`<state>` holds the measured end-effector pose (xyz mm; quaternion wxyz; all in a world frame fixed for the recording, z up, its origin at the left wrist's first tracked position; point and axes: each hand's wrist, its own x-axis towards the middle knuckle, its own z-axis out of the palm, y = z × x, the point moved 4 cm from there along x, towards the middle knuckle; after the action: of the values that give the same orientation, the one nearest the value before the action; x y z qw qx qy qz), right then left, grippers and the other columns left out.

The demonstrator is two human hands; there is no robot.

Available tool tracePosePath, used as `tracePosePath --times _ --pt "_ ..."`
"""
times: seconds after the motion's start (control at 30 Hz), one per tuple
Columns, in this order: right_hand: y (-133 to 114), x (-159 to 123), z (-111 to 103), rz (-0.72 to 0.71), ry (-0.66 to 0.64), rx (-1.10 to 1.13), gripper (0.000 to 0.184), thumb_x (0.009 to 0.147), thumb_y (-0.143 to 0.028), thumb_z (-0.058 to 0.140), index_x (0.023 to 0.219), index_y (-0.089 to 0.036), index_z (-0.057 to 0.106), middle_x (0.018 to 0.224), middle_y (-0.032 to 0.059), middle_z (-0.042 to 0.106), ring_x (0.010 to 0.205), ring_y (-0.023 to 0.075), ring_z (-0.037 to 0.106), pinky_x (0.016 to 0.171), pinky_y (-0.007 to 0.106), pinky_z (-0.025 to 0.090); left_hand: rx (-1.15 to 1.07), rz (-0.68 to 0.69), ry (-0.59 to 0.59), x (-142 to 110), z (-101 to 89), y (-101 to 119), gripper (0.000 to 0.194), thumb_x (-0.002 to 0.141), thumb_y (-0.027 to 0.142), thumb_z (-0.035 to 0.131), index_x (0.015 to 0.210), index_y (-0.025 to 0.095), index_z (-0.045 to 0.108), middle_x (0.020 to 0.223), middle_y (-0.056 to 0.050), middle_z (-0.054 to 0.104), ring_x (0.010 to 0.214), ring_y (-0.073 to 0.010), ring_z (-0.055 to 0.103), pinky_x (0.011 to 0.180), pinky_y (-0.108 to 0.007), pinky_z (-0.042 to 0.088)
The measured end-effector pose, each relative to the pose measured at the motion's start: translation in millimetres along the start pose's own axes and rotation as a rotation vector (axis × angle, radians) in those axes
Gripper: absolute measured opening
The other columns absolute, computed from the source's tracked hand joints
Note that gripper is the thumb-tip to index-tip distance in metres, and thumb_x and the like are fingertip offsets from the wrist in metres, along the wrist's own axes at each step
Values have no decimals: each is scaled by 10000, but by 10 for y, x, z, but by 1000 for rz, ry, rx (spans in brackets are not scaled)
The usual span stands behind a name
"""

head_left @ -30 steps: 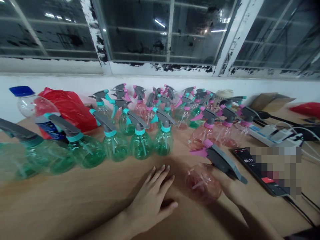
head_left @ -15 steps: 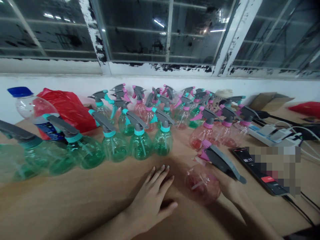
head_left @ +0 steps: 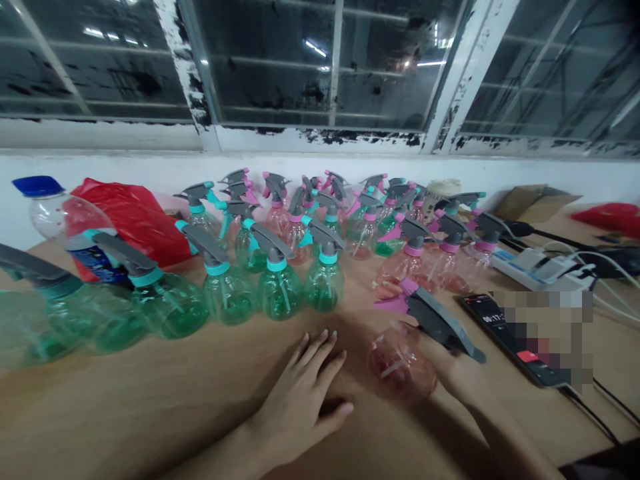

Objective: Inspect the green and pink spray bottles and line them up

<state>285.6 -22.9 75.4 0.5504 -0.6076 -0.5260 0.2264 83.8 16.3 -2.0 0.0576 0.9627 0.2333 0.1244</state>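
My left hand [head_left: 307,393] lies flat on the wooden table [head_left: 165,400], fingers stretched out, holding nothing. To its right, a pink spray bottle [head_left: 400,373] with a grey and pink trigger head stands close to the table top. My right hand [head_left: 445,360] is wrapped round its neck from the right, and its fingers are partly hidden behind the head. A row of green spray bottles [head_left: 280,297] with grey and turquoise heads stands beyond my left hand. Several other pink spray bottles [head_left: 407,263] stand just behind the held one.
More pink and green bottles crowd toward the wall. At the left are a blue-capped plastic bottle [head_left: 47,213] and a red plastic bag [head_left: 130,217]. On the right lie a phone [head_left: 505,340] with a cable, a power strip [head_left: 543,270] with plugs, and a cardboard piece [head_left: 537,200].
The right hand's fingers have come down from the pink trigger, which now shows clearly in front of the neck. The left hand stays in place. The view has shifted slightly.
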Motion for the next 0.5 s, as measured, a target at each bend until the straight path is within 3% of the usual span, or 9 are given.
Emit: tracePosePath --times 0.23,0.37,0.5 --pt "-5 19 42 23 -42 -32 207 728 -430 636 760 -234 693 615 17 681 615 238 658 579 341 542 15 -8 -16 -1 -2 2 565 918 465 528 1374 150 418 1489 -134 314 1376 -294 246 1092 -521 257" --pt "7 12 35 43 -23 -71 251 702 -475 644 615 -241 625 471 -22 578 439 179 547 422 295 459 19 -8 -23 -4 -6 9 564 922 470 523 1373 148 420 1493 -135 305 1380 -289 235 1095 -517 252" --pt "11 -11 11 97 54 -190 357 669 -533 657 504 -247 522 388 -44 470 376 156 475 360 275 380 11 -14 -22 -3 -16 9 564 917 475 531 1367 150 429 1492 -135 307 1375 -290 249 1092 -514 260"
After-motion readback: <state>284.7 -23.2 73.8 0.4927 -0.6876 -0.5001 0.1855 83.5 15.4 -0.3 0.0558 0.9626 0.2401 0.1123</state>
